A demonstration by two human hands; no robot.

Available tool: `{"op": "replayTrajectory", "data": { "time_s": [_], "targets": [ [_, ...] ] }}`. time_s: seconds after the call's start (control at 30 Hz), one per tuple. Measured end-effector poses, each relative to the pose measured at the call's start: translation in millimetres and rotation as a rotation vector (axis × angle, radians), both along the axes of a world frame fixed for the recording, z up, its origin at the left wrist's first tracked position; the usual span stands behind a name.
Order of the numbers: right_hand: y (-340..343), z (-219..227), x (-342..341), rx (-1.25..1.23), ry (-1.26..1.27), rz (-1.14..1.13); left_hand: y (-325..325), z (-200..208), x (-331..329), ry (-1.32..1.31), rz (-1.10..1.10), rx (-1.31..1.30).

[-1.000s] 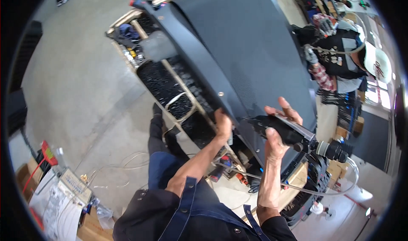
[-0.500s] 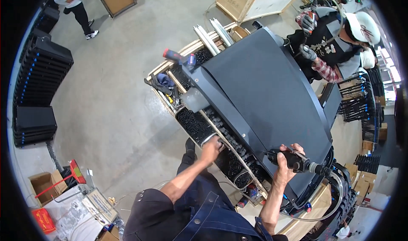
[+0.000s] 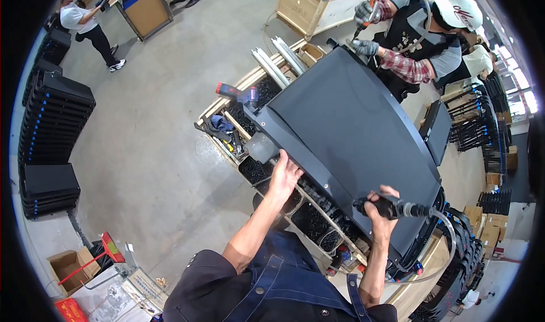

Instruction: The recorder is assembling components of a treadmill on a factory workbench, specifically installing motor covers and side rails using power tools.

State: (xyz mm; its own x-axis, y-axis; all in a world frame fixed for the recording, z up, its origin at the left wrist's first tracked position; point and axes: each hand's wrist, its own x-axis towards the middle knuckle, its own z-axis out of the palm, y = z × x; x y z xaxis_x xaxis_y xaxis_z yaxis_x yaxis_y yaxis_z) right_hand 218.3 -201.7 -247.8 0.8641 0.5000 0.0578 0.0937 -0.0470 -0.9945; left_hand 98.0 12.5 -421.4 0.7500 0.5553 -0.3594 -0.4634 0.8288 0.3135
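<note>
A large dark grey panel (image 3: 352, 129) lies across the workbench in front of me. Against its near left edge rests my left hand (image 3: 284, 177), thumb raised and fingers stretched apart; the fingertips are partly hidden along that edge. My right hand (image 3: 381, 211) is wrapped round a black air screwdriver (image 3: 390, 207), held low over the panel's near right part. A clear hose (image 3: 452, 239) curves from the tool's rear end. Beside the left hand, bins of black screws (image 3: 254, 168) sit under the panel's edge.
Across the panel, a co-worker in grey gloves (image 3: 366, 47) handles a hosed tool at its far corner. A red and blue cordless driver (image 3: 237, 92) lies at the bench's left. A wooden crate (image 3: 318, 9) stands behind; stacked black panels (image 3: 57, 115) line the left.
My left hand has moved from the screw bins up to the panel's edge, and its fingers have opened out. The co-worker's hands have come to the far corner. My view has shifted slightly.
</note>
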Motion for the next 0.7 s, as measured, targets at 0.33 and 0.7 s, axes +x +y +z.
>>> {"op": "replayTrajectory", "data": {
  "time_s": [0.33,0.7],
  "targets": [
    [-6.7,3.3,-16.0,0.041,-0.092,-0.113,16.9,-1.0,7.0,0.063,-0.01,0.012],
    [-68.4,48.1,-45.3,-0.042,-0.091,-0.245,28.7,13.2,29.5,0.054,0.085,-0.062]
  ]
}}
